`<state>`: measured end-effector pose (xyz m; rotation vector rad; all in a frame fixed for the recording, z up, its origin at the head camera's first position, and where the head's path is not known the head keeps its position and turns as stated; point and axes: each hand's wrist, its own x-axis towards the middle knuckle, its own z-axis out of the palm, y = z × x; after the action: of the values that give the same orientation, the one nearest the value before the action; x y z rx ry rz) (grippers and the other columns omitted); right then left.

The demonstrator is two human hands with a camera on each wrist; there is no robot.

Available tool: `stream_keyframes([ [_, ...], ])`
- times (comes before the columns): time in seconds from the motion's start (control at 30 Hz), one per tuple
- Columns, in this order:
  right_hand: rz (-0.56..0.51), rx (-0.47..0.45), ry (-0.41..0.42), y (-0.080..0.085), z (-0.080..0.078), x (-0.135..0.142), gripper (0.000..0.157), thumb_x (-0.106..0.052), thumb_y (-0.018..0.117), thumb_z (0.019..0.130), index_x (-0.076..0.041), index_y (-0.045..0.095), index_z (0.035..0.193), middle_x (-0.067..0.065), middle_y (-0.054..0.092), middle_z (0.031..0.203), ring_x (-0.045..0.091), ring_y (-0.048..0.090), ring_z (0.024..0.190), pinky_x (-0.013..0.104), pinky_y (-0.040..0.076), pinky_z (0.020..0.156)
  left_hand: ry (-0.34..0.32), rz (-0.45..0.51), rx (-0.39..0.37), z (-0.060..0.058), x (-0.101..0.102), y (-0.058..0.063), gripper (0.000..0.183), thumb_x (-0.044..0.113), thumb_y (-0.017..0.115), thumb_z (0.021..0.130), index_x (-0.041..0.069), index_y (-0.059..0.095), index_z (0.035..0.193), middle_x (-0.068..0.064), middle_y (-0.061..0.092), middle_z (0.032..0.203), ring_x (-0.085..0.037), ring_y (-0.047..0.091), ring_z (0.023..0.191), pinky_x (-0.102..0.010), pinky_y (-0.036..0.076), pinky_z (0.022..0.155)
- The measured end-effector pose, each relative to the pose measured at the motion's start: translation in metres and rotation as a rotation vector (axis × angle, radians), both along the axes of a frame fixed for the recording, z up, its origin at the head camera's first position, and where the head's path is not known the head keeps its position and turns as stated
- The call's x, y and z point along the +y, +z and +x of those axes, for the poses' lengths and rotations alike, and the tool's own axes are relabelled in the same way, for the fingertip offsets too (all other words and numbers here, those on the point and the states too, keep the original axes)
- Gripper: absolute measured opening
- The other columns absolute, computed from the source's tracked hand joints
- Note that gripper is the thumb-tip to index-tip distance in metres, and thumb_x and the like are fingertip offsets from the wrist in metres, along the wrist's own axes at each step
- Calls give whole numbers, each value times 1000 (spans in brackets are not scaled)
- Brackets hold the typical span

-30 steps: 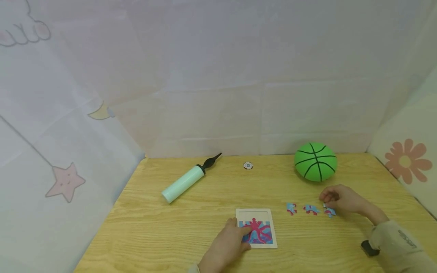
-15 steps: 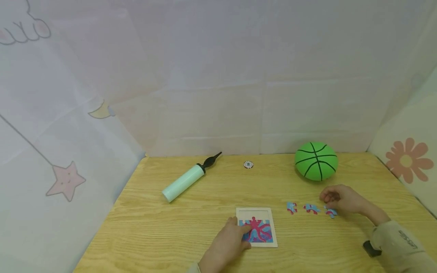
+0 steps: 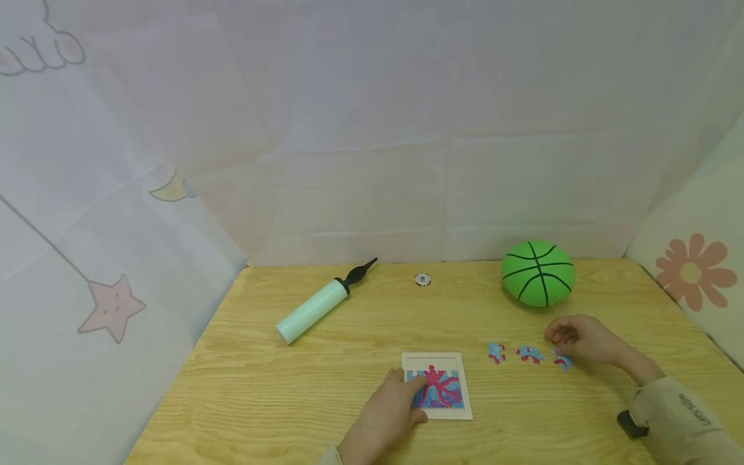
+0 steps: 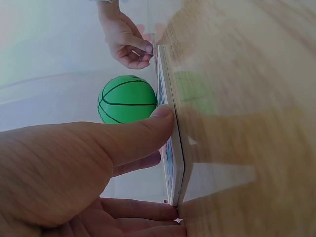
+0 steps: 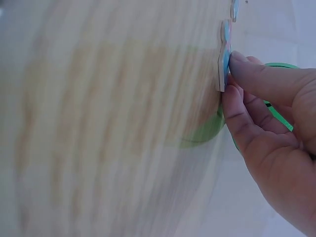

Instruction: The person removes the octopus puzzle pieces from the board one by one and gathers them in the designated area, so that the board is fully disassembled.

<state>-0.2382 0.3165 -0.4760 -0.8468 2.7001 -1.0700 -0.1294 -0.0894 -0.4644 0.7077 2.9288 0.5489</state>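
A square jigsaw puzzle tray (image 3: pixel 467 387) with a pale frame lies on the table, its lower part filled by a pink octopus picture (image 3: pixel 438 392). My left hand (image 3: pixel 386 413) holds the tray at its near left corner, with the index finger on the picture. In the left wrist view the thumb (image 4: pixel 143 138) presses against the tray's edge. To the right, my right hand (image 3: pixel 589 339) pinches the rightmost loose puzzle piece (image 3: pixel 561 361) by its right side, thumb on its face in the right wrist view. Two more puzzle pieces, one at left (image 3: pixel 496 352) and one in the middle (image 3: pixel 529 354), lie beside it.
Behind the right hand sits a green ball (image 3: pixel 538 274) with black lines. A pale green hand pump (image 3: pixel 314 312) lies at the back left, and a poker chip (image 3: pixel 422 279) near the back edge. A small black object (image 3: pixel 632 424) is by the right sleeve. Cloth walls enclose the table (image 3: pixel 261 387).
The octopus picture has slid slightly away from me inside the tray, leaving a wider pale strip at the near side. The right hand has barely moved.
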Motion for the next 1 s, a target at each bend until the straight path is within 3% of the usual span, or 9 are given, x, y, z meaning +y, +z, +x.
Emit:
stream_keyframes([
  [0.57,1,44,-30,9,1,-7,17,1,72,81,1,66,97,7,66,88,6,60,79,22,51,68,14,-30,-14,-1,0,2,45,31,77,80,16,65,121,-18,57,117,-22,56,100,-33,52,86],
  [0.8,-33,99,59,22,1,-43,10,-5,68,87,-2,66,97,6,67,91,0,59,84,22,52,70,43,-31,9,-1,1,0,61,33,78,79,0,55,125,-17,58,113,-23,56,99,-33,51,87],
  [0.93,-35,52,112,26,1,-73,9,-10,67,90,-6,66,98,0,66,90,3,58,81,24,51,68,60,-51,-2,-1,1,1,69,35,78,79,-8,52,126,-21,58,119,-28,57,107,-35,50,91],
  [1.0,-34,-12,114,29,2,-90,9,-14,66,91,-8,65,98,-1,65,88,5,57,71,24,50,57,61,-57,-4,-2,1,1,69,35,78,79,-9,52,126,-21,57,120,-29,57,108,-36,49,91],
])
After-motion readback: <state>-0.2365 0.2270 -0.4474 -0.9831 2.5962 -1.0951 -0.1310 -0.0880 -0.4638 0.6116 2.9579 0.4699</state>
